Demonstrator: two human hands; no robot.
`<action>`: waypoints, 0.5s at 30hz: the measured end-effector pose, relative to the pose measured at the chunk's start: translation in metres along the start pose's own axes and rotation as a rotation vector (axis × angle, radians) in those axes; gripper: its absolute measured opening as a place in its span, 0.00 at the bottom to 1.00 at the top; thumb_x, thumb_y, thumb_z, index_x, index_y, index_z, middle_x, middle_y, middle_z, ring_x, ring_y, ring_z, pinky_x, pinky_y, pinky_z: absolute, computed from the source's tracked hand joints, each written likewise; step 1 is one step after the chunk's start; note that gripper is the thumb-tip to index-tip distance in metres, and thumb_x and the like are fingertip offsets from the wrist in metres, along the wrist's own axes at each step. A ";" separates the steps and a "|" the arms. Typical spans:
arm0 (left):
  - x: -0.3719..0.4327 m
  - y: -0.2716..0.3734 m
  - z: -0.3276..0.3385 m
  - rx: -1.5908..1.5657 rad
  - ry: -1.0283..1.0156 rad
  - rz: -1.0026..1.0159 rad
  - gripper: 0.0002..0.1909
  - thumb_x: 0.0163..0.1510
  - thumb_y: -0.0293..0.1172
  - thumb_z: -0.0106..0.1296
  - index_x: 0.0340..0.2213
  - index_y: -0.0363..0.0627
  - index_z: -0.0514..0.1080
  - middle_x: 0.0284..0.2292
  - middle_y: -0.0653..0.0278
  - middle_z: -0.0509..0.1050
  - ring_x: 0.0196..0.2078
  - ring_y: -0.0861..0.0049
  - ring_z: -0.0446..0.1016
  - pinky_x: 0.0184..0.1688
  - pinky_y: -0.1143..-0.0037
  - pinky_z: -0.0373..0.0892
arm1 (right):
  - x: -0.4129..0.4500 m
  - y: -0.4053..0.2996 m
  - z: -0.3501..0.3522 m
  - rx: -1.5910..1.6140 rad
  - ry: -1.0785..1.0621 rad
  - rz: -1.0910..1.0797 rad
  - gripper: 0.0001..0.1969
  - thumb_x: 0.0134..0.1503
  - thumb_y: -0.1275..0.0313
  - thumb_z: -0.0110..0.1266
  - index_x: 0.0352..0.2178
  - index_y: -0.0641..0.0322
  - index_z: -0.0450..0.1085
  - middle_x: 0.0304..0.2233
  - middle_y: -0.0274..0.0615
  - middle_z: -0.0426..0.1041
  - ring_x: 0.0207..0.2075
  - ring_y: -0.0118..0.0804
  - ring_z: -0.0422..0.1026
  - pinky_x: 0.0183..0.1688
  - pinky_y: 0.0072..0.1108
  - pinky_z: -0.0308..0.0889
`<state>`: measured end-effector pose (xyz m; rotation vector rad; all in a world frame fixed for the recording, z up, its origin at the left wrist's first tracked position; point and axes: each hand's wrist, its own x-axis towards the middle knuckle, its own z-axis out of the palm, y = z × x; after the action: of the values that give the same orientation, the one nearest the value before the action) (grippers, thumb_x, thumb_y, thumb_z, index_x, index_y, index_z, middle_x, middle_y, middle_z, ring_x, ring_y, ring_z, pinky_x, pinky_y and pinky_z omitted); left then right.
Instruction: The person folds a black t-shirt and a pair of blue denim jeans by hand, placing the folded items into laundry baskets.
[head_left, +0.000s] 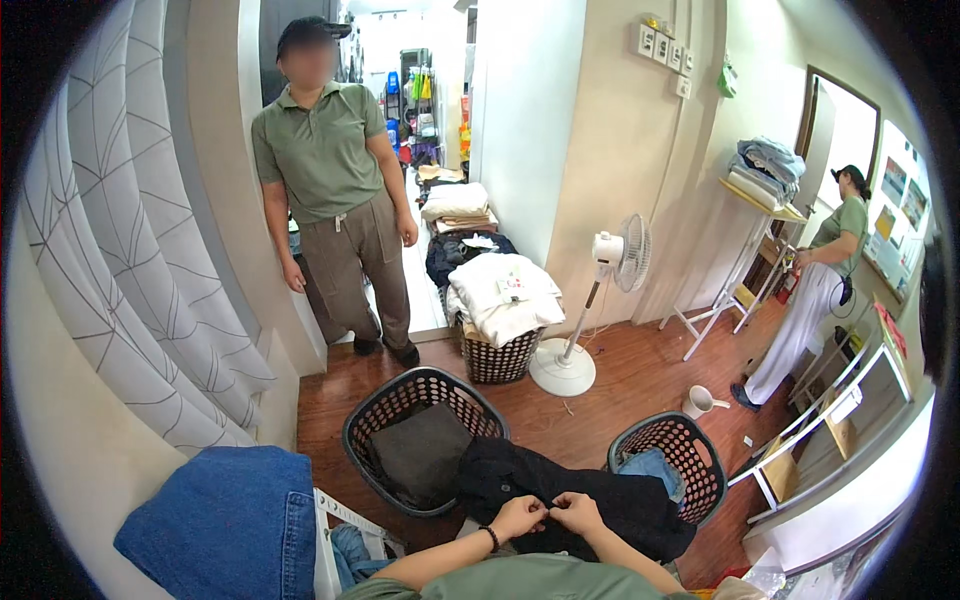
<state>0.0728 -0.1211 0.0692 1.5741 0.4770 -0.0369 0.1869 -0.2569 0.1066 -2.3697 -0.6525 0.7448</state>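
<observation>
A black garment (592, 484) with a round button lies spread in front of me, reaching between two baskets. Both my hands meet over its near part. My left hand (523, 517), with a beaded bracelet at the wrist, pinches the black cloth at its fingertips. Close beside it, my right hand (576, 513) pinches the same cloth. What exactly sits between the fingertips is too small to tell. Folded blue denim (225, 517) lies at the left on a white metal rack (330, 517).
A dark basket (356, 442) holds dark folded cloth; another (712, 480) holds denim. Beyond stand a person (322, 157), a basket of white clothes (499, 360), a white fan (562, 367) and a dipper (697, 403). Another person (844, 232) stands right, near a rack with folded jeans (765, 169).
</observation>
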 end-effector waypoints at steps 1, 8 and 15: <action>0.000 0.000 0.000 -0.010 -0.015 -0.016 0.12 0.57 0.34 0.53 0.35 0.36 0.73 0.27 0.63 0.78 0.28 0.79 0.79 0.28 0.80 0.72 | -0.001 0.000 -0.002 0.000 0.000 0.002 0.22 0.41 0.59 0.60 0.37 0.59 0.77 0.34 0.49 0.78 0.38 0.44 0.77 0.43 0.29 0.71; -0.001 0.005 -0.003 0.039 -0.049 -0.042 0.12 0.57 0.34 0.52 0.36 0.36 0.72 0.28 0.63 0.77 0.28 0.78 0.79 0.27 0.80 0.72 | -0.004 -0.010 -0.013 -0.088 -0.077 -0.026 0.22 0.43 0.59 0.61 0.38 0.62 0.76 0.33 0.48 0.78 0.35 0.41 0.78 0.41 0.27 0.71; 0.001 0.007 -0.005 -0.026 -0.089 -0.051 0.10 0.58 0.33 0.50 0.36 0.37 0.71 0.28 0.63 0.76 0.29 0.77 0.79 0.27 0.79 0.72 | -0.003 0.003 -0.012 -0.031 -0.066 -0.118 0.21 0.45 0.58 0.60 0.37 0.61 0.76 0.33 0.50 0.78 0.36 0.44 0.78 0.42 0.29 0.71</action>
<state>0.0749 -0.1162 0.0754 1.5279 0.4464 -0.1389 0.1930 -0.2651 0.1136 -2.3201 -0.8297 0.7693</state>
